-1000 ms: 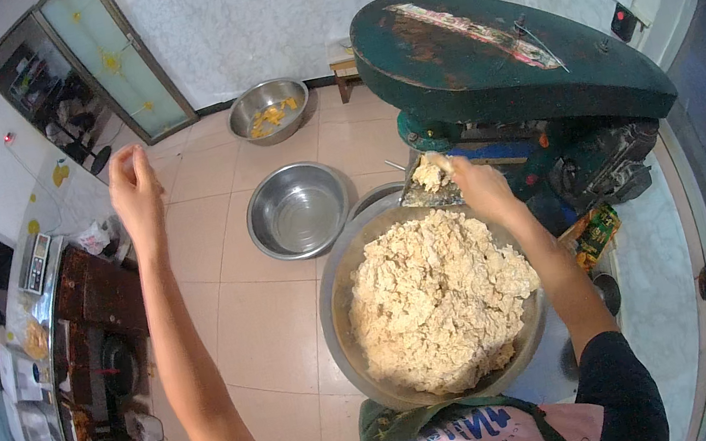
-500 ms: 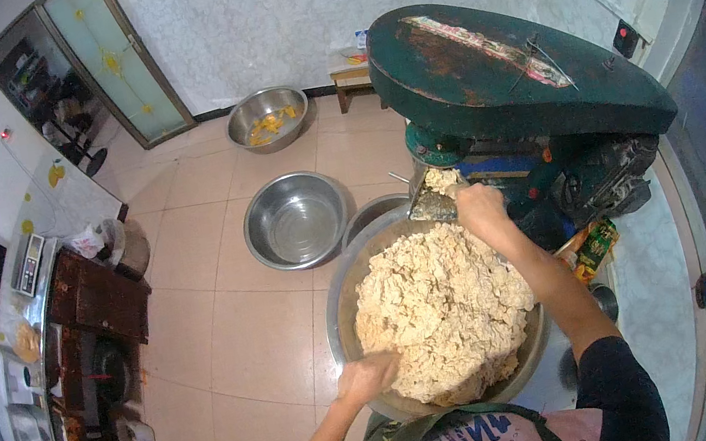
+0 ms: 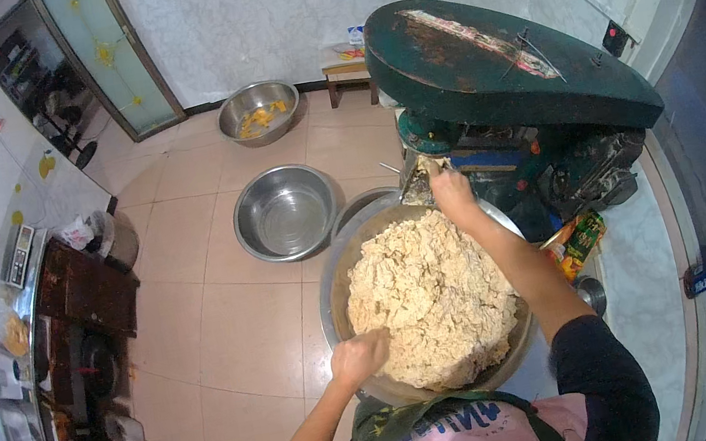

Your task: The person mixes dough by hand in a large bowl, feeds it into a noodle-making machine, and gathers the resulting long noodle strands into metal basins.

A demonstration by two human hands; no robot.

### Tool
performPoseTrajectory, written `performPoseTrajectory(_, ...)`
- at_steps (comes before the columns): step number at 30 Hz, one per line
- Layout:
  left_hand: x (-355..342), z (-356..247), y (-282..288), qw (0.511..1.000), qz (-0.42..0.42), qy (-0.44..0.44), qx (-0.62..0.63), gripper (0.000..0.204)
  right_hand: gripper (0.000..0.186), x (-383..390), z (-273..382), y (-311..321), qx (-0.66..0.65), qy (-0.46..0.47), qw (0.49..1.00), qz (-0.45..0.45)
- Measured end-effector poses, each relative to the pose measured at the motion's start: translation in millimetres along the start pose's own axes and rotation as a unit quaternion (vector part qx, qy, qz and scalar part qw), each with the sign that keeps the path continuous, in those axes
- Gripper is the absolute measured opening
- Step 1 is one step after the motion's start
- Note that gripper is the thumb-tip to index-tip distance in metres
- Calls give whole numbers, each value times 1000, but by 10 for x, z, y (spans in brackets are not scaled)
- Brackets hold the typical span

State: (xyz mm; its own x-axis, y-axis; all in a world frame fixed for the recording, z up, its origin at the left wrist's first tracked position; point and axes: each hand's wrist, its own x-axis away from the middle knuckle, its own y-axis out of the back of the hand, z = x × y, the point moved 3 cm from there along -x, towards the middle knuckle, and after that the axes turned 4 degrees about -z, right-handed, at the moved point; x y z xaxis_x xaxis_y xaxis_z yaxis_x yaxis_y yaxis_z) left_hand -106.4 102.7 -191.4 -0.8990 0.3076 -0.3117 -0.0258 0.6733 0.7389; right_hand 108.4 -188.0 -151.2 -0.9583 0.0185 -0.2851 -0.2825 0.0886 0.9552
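A heap of pale, crumbly dough (image 3: 432, 301) fills the large metal basin (image 3: 331, 294) in front of me. My left hand (image 3: 362, 358) is closed at the left side of the heap, its fingertips against the dough. Beyond the basin's far rim, my right hand (image 3: 452, 189) is at the small metal feed tray (image 3: 415, 189) of the green machine (image 3: 494, 57). Its fingers are curled down on a lump of dough in the tray and partly hide it.
Behind the basin stand an empty metal basin (image 3: 285, 215) and another with yellow pieces (image 3: 259, 115). A low wooden stool (image 3: 347, 75) is by the wall. On the left is a counter with a scale (image 3: 19, 256); a colourful package (image 3: 579, 243) lies right of the machine.
My right hand has pushed slightly farther into the feed tray, and less dough shows there. My left hand stays at the heap's left edge. The whole view has shifted a little.
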Motion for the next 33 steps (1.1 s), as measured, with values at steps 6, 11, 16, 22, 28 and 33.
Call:
performPoseTrajectory(6,106,71,33,996,62,53,-41,25,31,-4,31,200,-108,-15,991,72)
performPoseTrajectory(11,25,-33,83,998,50,37,-4,20,14,35,-12,126,-32,-32,998,51)
performPoseTrajectory(16,102,-19,54,998,48,44,1,19,14,-72,-112,35,-30,-6,996,83)
performPoseTrajectory(22,33,19,-8,994,86,60,-22,22,16,48,-25,92,-134,-16,989,55)
performPoseTrajectory(28,-374,28,360,993,61,82,65,28,11,-170,8,40,-128,-51,990,31)
performPoseTrajectory(33,-1958,-1025,1612,997,27,-71,24,79,15,-214,327,-96,-95,69,993,22)
